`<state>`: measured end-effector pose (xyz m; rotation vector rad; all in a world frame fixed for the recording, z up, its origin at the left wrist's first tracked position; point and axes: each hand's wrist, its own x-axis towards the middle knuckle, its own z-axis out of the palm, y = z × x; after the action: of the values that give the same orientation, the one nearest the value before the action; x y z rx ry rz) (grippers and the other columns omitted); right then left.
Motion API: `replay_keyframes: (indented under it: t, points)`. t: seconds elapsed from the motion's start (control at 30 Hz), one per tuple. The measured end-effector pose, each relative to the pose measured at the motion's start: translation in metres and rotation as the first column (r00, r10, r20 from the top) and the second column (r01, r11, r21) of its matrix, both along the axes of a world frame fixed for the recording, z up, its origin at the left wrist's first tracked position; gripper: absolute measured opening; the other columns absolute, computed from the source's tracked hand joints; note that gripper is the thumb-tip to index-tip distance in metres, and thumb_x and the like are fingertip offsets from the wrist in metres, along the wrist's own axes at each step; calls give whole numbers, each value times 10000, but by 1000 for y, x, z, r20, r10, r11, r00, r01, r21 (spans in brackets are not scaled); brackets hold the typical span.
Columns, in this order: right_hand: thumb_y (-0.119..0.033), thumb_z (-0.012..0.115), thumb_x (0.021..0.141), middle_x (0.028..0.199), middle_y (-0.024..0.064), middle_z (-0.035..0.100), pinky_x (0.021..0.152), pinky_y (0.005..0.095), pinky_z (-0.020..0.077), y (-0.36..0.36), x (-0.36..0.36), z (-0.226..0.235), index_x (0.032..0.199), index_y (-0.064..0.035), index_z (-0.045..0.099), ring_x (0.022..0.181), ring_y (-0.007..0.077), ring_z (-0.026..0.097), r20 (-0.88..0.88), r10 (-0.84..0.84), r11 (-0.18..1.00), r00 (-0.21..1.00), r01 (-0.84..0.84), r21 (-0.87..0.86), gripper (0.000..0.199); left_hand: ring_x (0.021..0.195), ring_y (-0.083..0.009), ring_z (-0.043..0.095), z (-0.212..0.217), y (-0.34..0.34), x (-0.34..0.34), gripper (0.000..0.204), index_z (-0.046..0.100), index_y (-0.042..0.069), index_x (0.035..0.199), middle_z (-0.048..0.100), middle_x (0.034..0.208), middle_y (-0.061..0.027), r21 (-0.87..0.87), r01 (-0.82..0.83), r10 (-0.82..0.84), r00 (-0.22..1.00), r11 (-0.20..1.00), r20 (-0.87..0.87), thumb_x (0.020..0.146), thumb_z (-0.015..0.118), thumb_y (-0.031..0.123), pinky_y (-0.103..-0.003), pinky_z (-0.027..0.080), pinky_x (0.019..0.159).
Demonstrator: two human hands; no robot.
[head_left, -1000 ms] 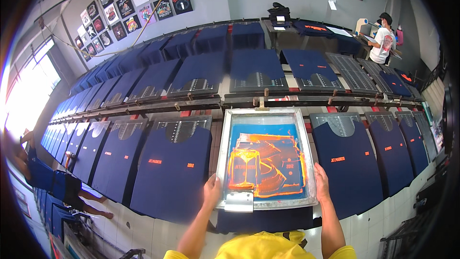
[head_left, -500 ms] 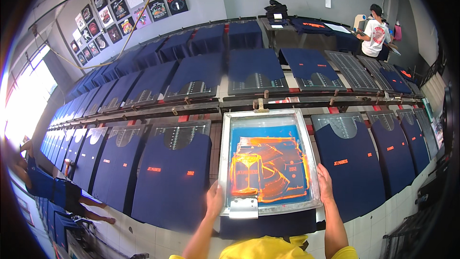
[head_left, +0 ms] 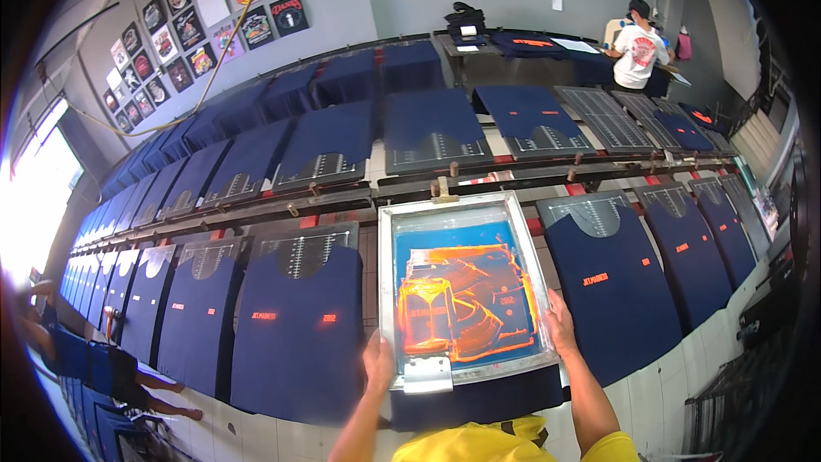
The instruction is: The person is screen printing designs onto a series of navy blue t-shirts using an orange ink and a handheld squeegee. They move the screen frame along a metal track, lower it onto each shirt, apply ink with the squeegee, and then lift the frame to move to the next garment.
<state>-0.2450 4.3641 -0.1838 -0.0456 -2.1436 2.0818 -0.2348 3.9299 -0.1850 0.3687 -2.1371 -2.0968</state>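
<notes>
A screen printing frame (head_left: 387,282) with metal sides lies in front of me over a dark blue shirt (head_left: 479,402), whose front part shows below it. Its blue mesh (head_left: 462,238) is streaked with bright orange ink. My left hand (head_left: 377,364) grips the frame's left side near the front corner, fingers partly hidden. On the opposite side, my right hand (head_left: 562,326) is closed around the edge, a little farther up. A metal plate (head_left: 428,374) is fixed to the near side of the frame, and a small bracket (head_left: 443,190) to the far side.
Navy shirts (head_left: 299,334) with small orange prints lie on boards to the left, with another printed shirt (head_left: 611,291) at the right. A metal rail (head_left: 333,199) runs behind. One person (head_left: 637,56) stands at the back right; another person (head_left: 94,364) is at the left edge.
The whole view has shifted slightly, so most things sit farther left in the picture. Both hands keep their hold on the frame. The person at the back right has changed pose.
</notes>
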Motion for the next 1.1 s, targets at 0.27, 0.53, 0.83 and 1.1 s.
replay_keyframes:
  t: [0.27,0.53,0.83,1.1]
  points:
    - [-268,656,962,1485,308,458,1177,482,329,-29,1,15,1472,32,434,1414,436,418,-263,-76,575,962,258,776,632,1156,-236,595,-18,-23,5,402,584,-100,1316,654,1255,-183,-82,-18,14,999,996,-52,1065,463,189,-347,437,1043]
    - [-297,804,823,1380,136,570,1124,460,410,-174,69,62,1373,-40,542,1345,331,491,-96,590,451,802,-229,863,662,701,-136,655,17,-26,119,299,632,-27,1010,684,876,-92,-83,39,-36,999,996,35,1069,480,223,-252,492,592]
    - [-200,797,717,1175,56,639,914,425,466,-210,37,74,1173,-82,611,1132,247,587,-60,634,240,771,-122,963,506,599,-132,608,32,32,121,415,617,-27,1184,698,944,-141,500,330,-544,749,801,377,1114,391,314,-211,410,480]
    - [-213,803,689,976,87,691,857,451,474,-208,-45,73,1008,-72,685,985,298,639,-94,514,409,853,-147,901,368,601,-101,529,-1,45,100,451,627,-13,1168,668,879,-88,639,149,-531,710,754,462,1126,362,349,-224,402,521]
